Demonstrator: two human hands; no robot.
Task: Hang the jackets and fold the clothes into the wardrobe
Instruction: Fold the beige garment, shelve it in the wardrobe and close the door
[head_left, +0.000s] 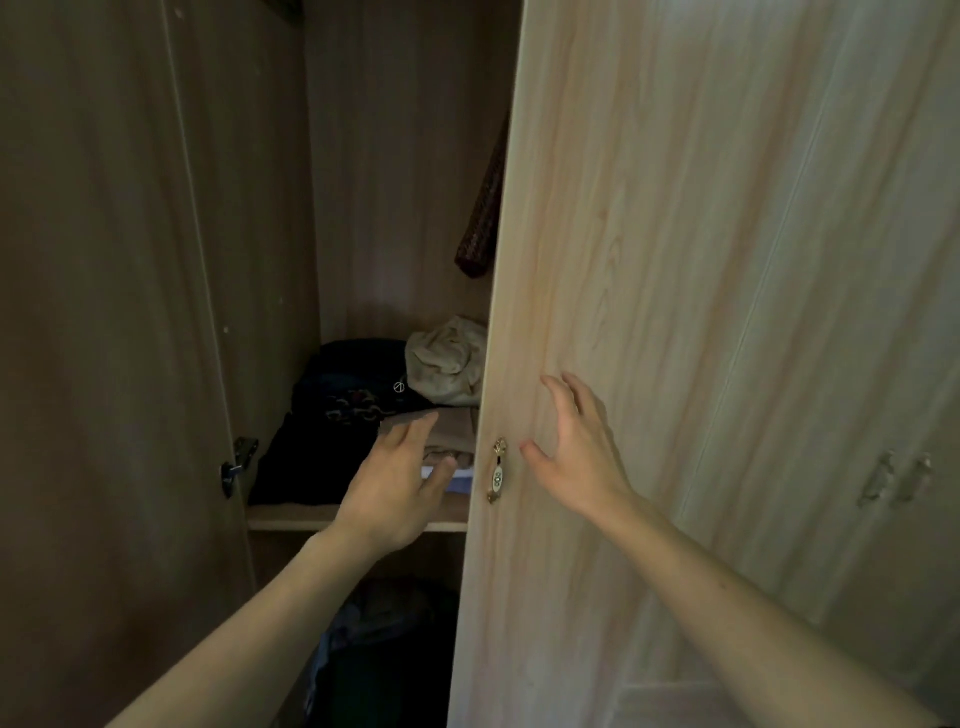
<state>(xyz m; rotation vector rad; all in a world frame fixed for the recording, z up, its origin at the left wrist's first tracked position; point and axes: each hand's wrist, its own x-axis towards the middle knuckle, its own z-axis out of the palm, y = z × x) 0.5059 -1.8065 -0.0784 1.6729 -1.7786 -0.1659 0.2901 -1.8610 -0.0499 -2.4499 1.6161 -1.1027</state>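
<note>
The wardrobe stands half open, and its light wooden door (701, 260) fills the right of the view. On the shelf (291, 517) lie dark folded clothes (322, 447), a folded beige garment (457, 431) and a crumpled cream cloth (447, 364). My left hand (395, 493) reaches into the opening with relaxed fingers, in front of the beige garment, holding nothing. My right hand (576, 452) is spread in front of the door's face, just right of the brass handle (497, 470). A dark patterned garment (483, 218) hangs behind the door's edge.
The open left door (104, 312) stands at the left with a hinge (239, 462) at shelf height. Below the shelf sits a dark heap of clothes (379, 649). Further wardrobe doors with handles (893, 478) are at the far right.
</note>
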